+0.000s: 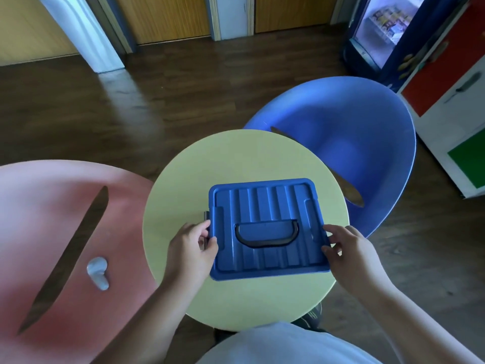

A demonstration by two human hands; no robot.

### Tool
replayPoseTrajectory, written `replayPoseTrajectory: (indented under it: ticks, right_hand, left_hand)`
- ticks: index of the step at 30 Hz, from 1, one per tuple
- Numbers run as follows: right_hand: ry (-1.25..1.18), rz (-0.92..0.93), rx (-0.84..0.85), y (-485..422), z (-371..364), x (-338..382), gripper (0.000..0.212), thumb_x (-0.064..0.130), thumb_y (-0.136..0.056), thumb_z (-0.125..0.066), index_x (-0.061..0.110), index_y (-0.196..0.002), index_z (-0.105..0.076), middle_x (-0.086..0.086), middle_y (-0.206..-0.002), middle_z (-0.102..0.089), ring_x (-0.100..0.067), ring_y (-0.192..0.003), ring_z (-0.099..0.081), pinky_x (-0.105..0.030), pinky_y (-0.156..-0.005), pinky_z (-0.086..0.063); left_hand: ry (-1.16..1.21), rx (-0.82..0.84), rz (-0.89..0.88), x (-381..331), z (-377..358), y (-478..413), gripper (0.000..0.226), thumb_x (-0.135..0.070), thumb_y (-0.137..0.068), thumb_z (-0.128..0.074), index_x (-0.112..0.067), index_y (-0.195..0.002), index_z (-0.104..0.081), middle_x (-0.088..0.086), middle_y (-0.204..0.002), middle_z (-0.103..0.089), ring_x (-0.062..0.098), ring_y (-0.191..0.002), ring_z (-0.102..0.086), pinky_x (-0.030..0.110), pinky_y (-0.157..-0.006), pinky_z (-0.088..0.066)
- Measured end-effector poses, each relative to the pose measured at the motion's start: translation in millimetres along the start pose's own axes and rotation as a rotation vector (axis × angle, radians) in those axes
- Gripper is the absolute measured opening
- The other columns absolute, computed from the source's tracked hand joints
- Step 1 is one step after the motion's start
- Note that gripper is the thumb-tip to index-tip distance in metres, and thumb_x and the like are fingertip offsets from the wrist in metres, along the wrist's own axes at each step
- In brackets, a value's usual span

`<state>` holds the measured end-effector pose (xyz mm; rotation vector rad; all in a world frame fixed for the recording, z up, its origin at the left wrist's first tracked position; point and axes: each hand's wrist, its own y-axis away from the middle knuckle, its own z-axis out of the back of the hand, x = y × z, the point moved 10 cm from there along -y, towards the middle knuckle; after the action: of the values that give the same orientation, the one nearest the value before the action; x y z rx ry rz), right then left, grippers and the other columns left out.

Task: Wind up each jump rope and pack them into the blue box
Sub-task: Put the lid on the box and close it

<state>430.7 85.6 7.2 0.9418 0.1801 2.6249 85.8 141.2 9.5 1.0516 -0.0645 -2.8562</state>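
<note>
A round pale-yellow table [236,164] was flanked by a pink chair [52,206] and a blue chair [354,143]. The blue box [267,206], lid closed, was set on the table. Its left edge was gripped by the left hand [191,248] and its right edge by the right hand [349,250], fingers curled round the rim.

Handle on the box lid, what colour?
Black handle, set in the blue lid; the head view shows it.
</note>
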Motion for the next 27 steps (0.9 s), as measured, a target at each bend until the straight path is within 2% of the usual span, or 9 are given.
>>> replayPoseTrajectory:
  ticks: [3,5,8,12,15,17,20,23,27]
  right_hand:
    - [-0.01,0.015,-0.004,1,-1,-4,0.041,0.004,-0.091,-0.069,0.018,-0.129,-0.067,0.006,-0.099,-0.06,-0.002,-0.077,-0.06,-0.025,-0.074,-0.041]
    - [-0.029,0.017,-0.007,-1,0,-6,0.041,0.004,-0.09,-0.071,0.019,-0.128,-0.068,0.008,-0.097,-0.059,-0.002,-0.079,-0.06,-0.018,-0.07,-0.04]
    - [-0.084,-0.003,-0.019,-3,0,-11,0.04,0.005,-0.09,-0.072,0.02,-0.127,-0.069,0.012,-0.096,-0.06,-0.001,-0.083,-0.06,-0.008,-0.069,-0.037]
    - [-0.162,-0.017,-0.029,-4,-1,-16,0.04,0.011,-0.092,-0.073,0.028,-0.129,-0.067,0.009,-0.105,-0.058,-0.003,-0.091,-0.058,-0.016,-0.073,-0.04]
    - [-0.223,-0.071,0.043,-12,-8,-26,0.048,0.016,-0.092,-0.074,0.031,-0.135,-0.058,0.007,-0.123,-0.056,-0.012,-0.107,-0.06,-0.026,-0.084,-0.047]
    - [-0.435,-0.176,0.162,-18,-21,-38,0.06,0.011,-0.093,-0.072,0.027,-0.145,-0.048,0.001,-0.133,-0.059,-0.018,-0.114,-0.064,-0.039,-0.096,-0.052]
    - [-0.726,-0.272,0.335,-20,-35,-45,0.064,0.002,-0.096,-0.066,0.022,-0.151,-0.04,-0.008,-0.125,-0.07,-0.022,-0.107,-0.07,-0.045,-0.096,-0.055]
    - [-0.688,-0.197,0.308,-25,-27,-42,0.06,-0.002,-0.092,-0.07,0.017,-0.145,-0.049,-0.005,-0.109,-0.076,-0.021,-0.1,-0.073,-0.043,-0.096,-0.057]
    - [-0.554,-0.093,0.246,-28,-15,-36,0.059,0.004,-0.088,-0.076,0.029,-0.135,-0.053,0.002,-0.108,-0.073,-0.015,-0.093,-0.072,-0.031,-0.084,-0.056]
  left_hand:
    - [0.007,-0.052,0.009,7,-2,10,0.036,-0.011,-0.086,-0.079,-0.014,-0.122,-0.074,-0.003,-0.096,-0.06,0.008,-0.069,-0.059,0.011,-0.068,-0.04]
    - [0.032,-0.1,0.043,11,1,12,0.032,-0.012,-0.085,-0.081,-0.016,-0.116,-0.076,-0.003,-0.098,-0.057,0.011,-0.067,-0.058,0.01,-0.068,-0.038]
    - [0.126,-0.121,0.15,21,-1,15,0.024,-0.017,-0.088,-0.078,-0.022,-0.111,-0.073,-0.005,-0.101,-0.06,0.013,-0.073,-0.061,0.022,-0.07,-0.047]
    - [0.254,-0.142,0.321,39,-9,21,0.032,-0.026,-0.089,-0.077,-0.023,-0.117,-0.064,-0.003,-0.11,-0.062,0.015,-0.08,-0.064,0.026,-0.068,-0.045]
    - [0.276,-0.157,0.346,39,-10,24,0.041,-0.026,-0.092,-0.074,-0.019,-0.13,-0.06,-0.006,-0.116,-0.064,0.002,-0.08,-0.063,0.025,-0.07,-0.045]
    - [0.265,-0.146,0.358,38,-12,25,0.047,-0.027,-0.095,-0.071,-0.016,-0.138,-0.058,-0.009,-0.118,-0.063,-0.006,-0.081,-0.058,0.018,-0.068,-0.043]
    - [0.248,-0.139,0.364,35,-14,25,0.047,-0.025,-0.097,-0.069,-0.012,-0.141,-0.059,0.0,-0.123,-0.068,0.008,-0.089,-0.062,0.021,-0.078,-0.045]
    - [0.241,-0.196,0.365,30,-13,27,0.039,-0.022,-0.098,-0.067,-0.012,-0.136,-0.064,0.001,-0.119,-0.071,0.016,-0.101,-0.065,0.028,-0.087,-0.047]
    - [0.249,-0.274,0.371,22,-13,37,0.032,-0.018,-0.1,-0.064,-0.016,-0.132,-0.067,-0.009,-0.104,-0.068,0.014,-0.095,-0.066,0.026,-0.08,-0.05]
